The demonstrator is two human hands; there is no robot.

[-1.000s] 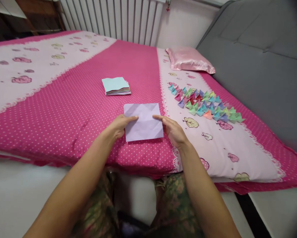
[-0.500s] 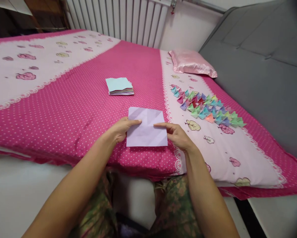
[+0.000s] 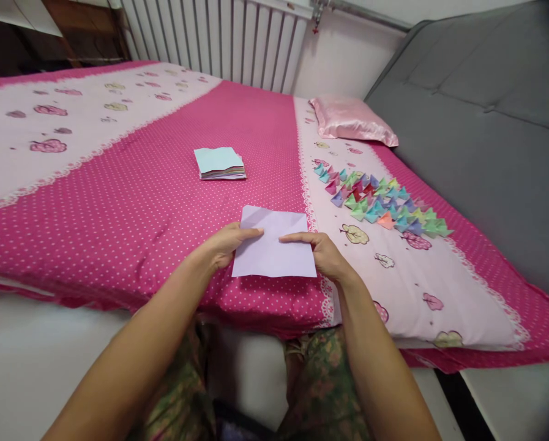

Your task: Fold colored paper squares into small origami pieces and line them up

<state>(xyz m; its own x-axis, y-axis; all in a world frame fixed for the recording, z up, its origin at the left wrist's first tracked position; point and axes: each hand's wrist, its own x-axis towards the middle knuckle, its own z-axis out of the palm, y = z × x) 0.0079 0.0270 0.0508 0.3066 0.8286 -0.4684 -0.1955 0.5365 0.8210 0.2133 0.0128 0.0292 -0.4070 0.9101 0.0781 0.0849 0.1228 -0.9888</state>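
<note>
A square sheet of pale lilac paper [image 3: 274, 254] is held between my two hands, just above the near edge of the bed. My left hand [image 3: 226, 245] grips its left side, thumb on top and fingers hidden underneath. On the right side my right hand [image 3: 327, 254] pinches it the same way, its thumb lying across the upper face. The sheet looks unfolded, with a slight bend. Beyond it lies a stack of coloured paper squares [image 3: 219, 160], light blue on top. To the right, several small folded paper boats [image 3: 379, 202] stand in close rows.
A pink dotted bedspread [image 3: 164, 184] with pale printed bands covers the bed. At the back right lies a pink satin pillow [image 3: 352, 119], next to a grey padded headboard [image 3: 476, 98]. A white radiator [image 3: 219, 43] stands behind the bed. My knees [image 3: 329, 380] are below the near edge.
The lilac sheet has tilted a little, its near edge appearing wider, and my right thumb has slid slightly inward. Both hands keep their hold. The view has shifted slightly.
</note>
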